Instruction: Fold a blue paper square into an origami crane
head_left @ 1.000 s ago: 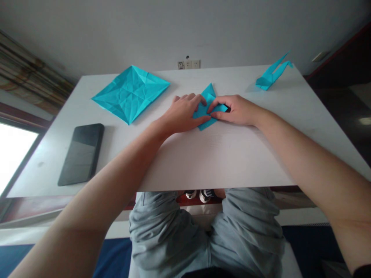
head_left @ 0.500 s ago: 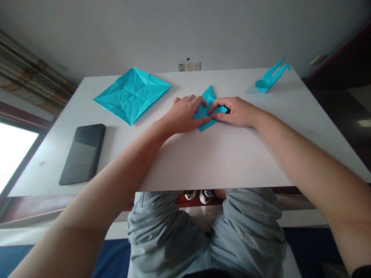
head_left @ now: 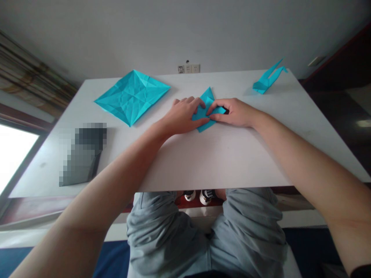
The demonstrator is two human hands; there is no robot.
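A small folded blue paper (head_left: 208, 96) lies on the white table (head_left: 185, 166), between both hands. My left hand (head_left: 185, 115) rests on its left side, with fingers apart, the index finger and thumb pressing the paper flat. From the right, my right hand (head_left: 230, 111) pinches a flap of the same paper between thumb and fingers. The fingertips of the two hands are close together near the paper's middle, and part of the paper is hidden under them.
A creased blue paper sheet (head_left: 133, 96) lies spread out at the back left. At the back right stands a folded blue paper bird (head_left: 264, 84). A dark, partly pixelated flat object (head_left: 82, 156) lies near the left edge, beside my left forearm.
Both hands keep nearly the same pose on the small paper. The whole view has shifted very slightly, and the dark object on the left now looks pixelated.
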